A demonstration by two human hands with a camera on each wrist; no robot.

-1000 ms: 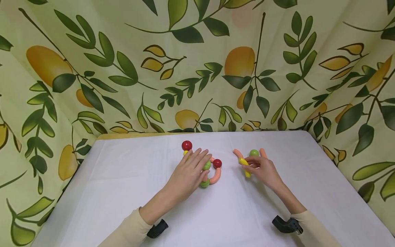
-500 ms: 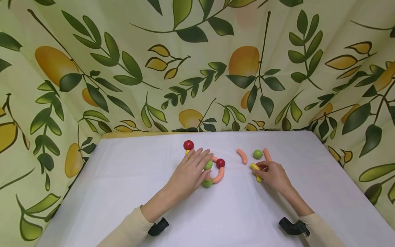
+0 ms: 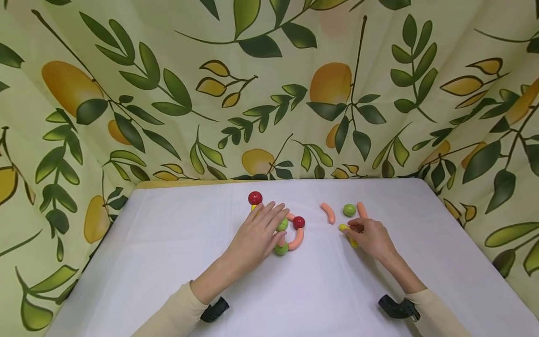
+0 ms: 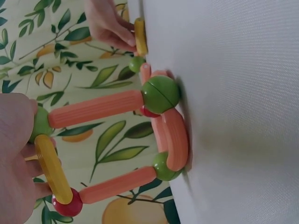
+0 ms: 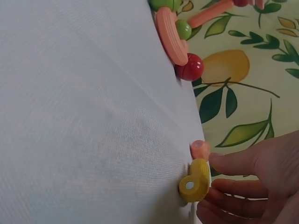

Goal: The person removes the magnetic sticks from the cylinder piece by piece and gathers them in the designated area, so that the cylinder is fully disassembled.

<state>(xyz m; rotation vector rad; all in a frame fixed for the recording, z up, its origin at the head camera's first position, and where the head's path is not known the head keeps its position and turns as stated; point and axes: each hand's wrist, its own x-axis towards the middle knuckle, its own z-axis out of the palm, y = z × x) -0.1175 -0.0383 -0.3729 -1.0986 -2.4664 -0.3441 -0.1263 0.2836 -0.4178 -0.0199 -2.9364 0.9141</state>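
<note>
In the head view, the left hand (image 3: pixel 258 234), fingers straight, lies over a ball-and-rod structure (image 3: pixel 282 225) at mid-frame; a red ball (image 3: pixel 255 198) shows beyond its fingers. Right of centre, the right hand (image 3: pixel 372 238) pinches a short yellow piece (image 3: pixel 343 227) low at the white cloth (image 3: pixel 168 243). Just above lie a curved pink rod (image 3: pixel 327 213), a loose green ball (image 3: pixel 349 210) and a second pink rod (image 3: pixel 362 210).

In the left wrist view, the left hand fills the left edge, against the structure's upper green ball (image 4: pixel 41 126) and beside its yellow bar (image 4: pixel 53 170). Two long pink rods (image 4: pixel 96 109) reach from there to balls near the cloth.

In the right wrist view, the right hand's thumb and fingers meet the yellow piece at lower right; the structure's curved rods (image 5: pixel 170 37) show at the top.
</note>
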